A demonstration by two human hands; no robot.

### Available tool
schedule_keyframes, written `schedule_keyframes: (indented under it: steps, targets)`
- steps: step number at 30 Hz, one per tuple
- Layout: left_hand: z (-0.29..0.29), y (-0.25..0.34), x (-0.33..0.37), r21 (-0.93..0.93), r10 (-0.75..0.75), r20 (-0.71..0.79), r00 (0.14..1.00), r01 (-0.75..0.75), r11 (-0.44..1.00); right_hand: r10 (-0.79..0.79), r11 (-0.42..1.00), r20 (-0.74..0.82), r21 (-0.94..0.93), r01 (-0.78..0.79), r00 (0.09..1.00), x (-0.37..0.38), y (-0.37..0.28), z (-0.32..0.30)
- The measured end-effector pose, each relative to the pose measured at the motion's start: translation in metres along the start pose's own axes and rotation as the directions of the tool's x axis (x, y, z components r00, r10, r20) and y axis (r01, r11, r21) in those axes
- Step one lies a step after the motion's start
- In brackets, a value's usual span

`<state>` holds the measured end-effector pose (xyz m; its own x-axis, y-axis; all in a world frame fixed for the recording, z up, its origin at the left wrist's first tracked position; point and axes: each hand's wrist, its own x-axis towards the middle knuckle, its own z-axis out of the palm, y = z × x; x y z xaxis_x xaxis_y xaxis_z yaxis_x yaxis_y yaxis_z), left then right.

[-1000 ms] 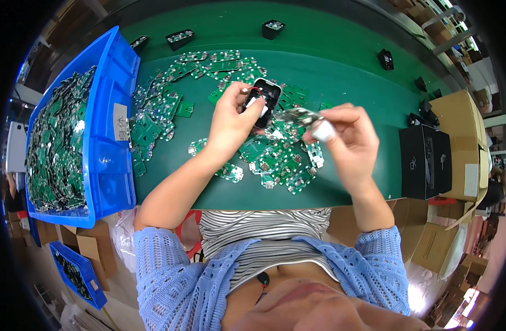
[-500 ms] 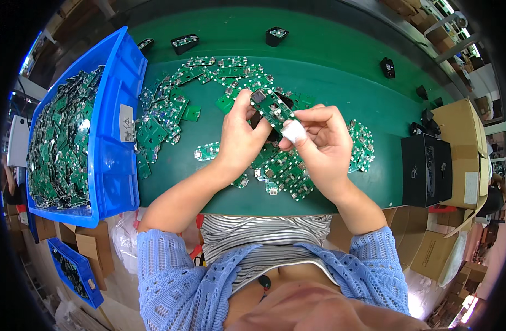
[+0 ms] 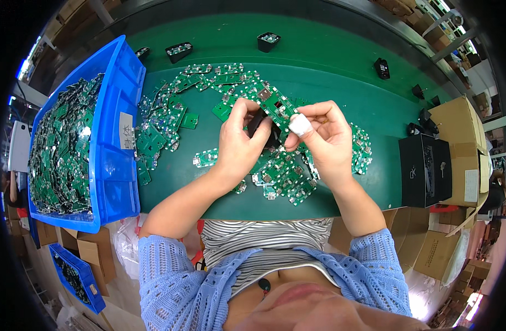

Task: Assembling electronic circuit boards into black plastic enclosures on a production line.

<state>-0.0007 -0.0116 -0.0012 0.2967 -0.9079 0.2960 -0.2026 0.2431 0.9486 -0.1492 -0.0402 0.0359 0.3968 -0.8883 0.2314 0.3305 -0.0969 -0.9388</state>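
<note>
My left hand (image 3: pixel 237 144) is closed around a black plastic case (image 3: pixel 256 122) above the middle of the green table. In my right hand (image 3: pixel 329 139), whose thumb is wrapped in something white (image 3: pixel 300 125), a green circuit board (image 3: pixel 276 103) is pinched near its lower right end. The board slants over the case and partly covers it; whether the two touch I cannot tell. Beneath and around the hands lie loose green boards (image 3: pixel 289 175), with a single board (image 3: pixel 206 158) left of the pile.
A blue bin (image 3: pixel 114 160) heaped with boards stands at the left. More loose boards (image 3: pixel 159 129) spread beside it. Several small black cases (image 3: pixel 268 41) sit along the far side. At the right are a black box (image 3: pixel 424 171) and a cardboard carton (image 3: pixel 462 149).
The circuit board has turned to show more of its face, and more of the black case now shows in my left hand. The whole view has shifted slightly.
</note>
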Motion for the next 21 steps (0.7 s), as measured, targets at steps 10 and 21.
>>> schedule_keyframes:
  steps: [10, 21]
  targets:
    - [0.0, -0.0014, 0.0016, 0.002, -0.005, 0.006, 1.0, 0.005, 1.0, 0.057, 0.998, -0.014, 0.001, -0.057, 0.998, 0.0058, 0.0021, -0.0034]
    - [0.0031, -0.0014, -0.002, 0.069, 0.058, -0.014, 0.998, -0.057, 0.996, 0.046, 0.999, -0.021, 0.004, -0.046, 0.999, 0.0032, 0.0, -0.0078]
